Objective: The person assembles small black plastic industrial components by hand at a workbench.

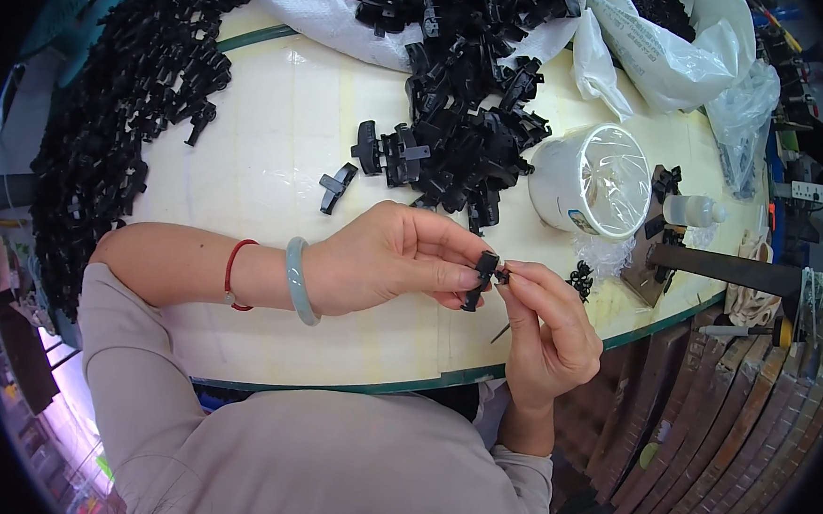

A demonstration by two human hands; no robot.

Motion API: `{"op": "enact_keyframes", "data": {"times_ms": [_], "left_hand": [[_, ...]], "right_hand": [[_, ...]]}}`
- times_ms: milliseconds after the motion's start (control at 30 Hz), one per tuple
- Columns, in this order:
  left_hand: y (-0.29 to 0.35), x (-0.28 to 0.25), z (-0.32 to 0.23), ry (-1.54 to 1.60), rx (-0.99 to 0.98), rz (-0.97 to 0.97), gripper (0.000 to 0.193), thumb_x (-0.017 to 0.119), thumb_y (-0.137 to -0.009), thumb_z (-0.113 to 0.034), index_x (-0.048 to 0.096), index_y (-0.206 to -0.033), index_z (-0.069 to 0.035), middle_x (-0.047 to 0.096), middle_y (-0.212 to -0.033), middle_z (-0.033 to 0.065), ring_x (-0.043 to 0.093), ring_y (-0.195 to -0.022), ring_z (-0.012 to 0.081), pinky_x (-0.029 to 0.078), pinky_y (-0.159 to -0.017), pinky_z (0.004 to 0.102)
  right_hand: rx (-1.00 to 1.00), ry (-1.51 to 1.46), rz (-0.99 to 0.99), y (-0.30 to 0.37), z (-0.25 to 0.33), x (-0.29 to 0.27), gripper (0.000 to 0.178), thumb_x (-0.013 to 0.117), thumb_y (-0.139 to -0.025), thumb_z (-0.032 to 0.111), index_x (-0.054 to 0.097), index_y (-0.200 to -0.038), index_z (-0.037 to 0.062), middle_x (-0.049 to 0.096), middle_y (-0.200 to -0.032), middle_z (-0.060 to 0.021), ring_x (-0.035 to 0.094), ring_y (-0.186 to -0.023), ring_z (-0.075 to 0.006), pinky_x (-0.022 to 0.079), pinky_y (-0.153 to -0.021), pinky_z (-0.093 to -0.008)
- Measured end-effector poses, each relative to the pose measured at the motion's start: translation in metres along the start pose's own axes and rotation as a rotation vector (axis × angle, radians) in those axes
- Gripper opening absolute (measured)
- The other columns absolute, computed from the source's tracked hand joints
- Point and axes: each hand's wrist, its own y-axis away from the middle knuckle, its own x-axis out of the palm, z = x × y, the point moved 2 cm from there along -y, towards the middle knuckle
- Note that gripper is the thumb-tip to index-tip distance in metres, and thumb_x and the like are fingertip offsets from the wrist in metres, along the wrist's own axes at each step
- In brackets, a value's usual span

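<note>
My left hand [383, 260] pinches a black plastic part [478, 285] upright between thumb and fingers, above the near side of the table. Close against it, my right hand [550, 327] is closed on a small black piece [502, 275] at its fingertips. The two pieces meet or nearly meet; whether they are joined I cannot tell. A thin dark pointed thing [500, 334] shows just left of my right hand. Beyond my hands lies a loose black part with a grey crosspiece [337, 188], beside a heap of similar black parts [458, 118].
Another heap of black parts [130, 89] covers the left side. A white tub [557, 186] lined with clear plastic stands right of centre, near small black pieces [581, 280], a small bottle [694, 211] and a metal fixture [651, 272]. White bags [669, 47] lie at the back.
</note>
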Motion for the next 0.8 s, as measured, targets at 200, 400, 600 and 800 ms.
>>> {"op": "enact_keyframes", "data": {"times_ms": [200, 400, 600, 800], "left_hand": [[-0.002, 0.002, 0.001, -0.001, 0.009, -0.006, 0.028, 0.060, -0.091, -0.006, 0.059, -0.117, 0.001, 0.066, -0.106, 0.0096, 0.065, -0.091, 0.0155, 0.053, -0.079, 0.0255], [0.001, -0.001, 0.002, -0.068, 0.004, -0.016, 0.025, 0.062, -0.089, -0.006, 0.062, -0.112, 0.003, 0.068, -0.096, 0.0100, 0.065, -0.081, 0.0125, 0.053, -0.074, 0.0244], [0.007, 0.003, 0.002, -0.203, -0.004, -0.078, 0.022, 0.063, -0.088, -0.004, 0.064, -0.108, 0.005, 0.069, -0.092, 0.0104, 0.065, -0.078, 0.0123, 0.055, -0.071, 0.0239], [0.008, 0.003, 0.007, -0.245, 0.016, -0.046, 0.024, 0.064, -0.087, -0.003, 0.063, -0.110, 0.004, 0.069, -0.094, 0.0121, 0.067, -0.080, 0.0133, 0.056, -0.071, 0.0239]], "right_hand": [[-0.042, 0.044, 0.027, -0.002, -0.002, -0.001, 0.021, 0.070, -0.072, -0.011, 0.067, -0.092, -0.0054, 0.068, -0.091, -0.0182, 0.067, -0.080, -0.0226, 0.055, -0.069, -0.0276], [-0.145, 0.111, 0.074, 0.000, 0.000, -0.002, 0.027, 0.069, -0.069, -0.011, 0.067, -0.096, -0.0060, 0.068, -0.092, -0.0183, 0.068, -0.080, -0.0263, 0.056, -0.069, -0.0295], [-0.136, 0.062, 0.047, 0.012, -0.006, 0.001, 0.031, 0.067, -0.066, -0.014, 0.067, -0.095, -0.0052, 0.066, -0.096, -0.0162, 0.066, -0.080, -0.0247, 0.056, -0.066, -0.0290], [-0.042, -0.056, -0.040, 0.026, -0.001, 0.001, 0.026, 0.069, -0.070, -0.012, 0.068, -0.094, -0.0024, 0.062, -0.096, -0.0125, 0.062, -0.078, -0.0202, 0.054, -0.065, -0.0258]]}}
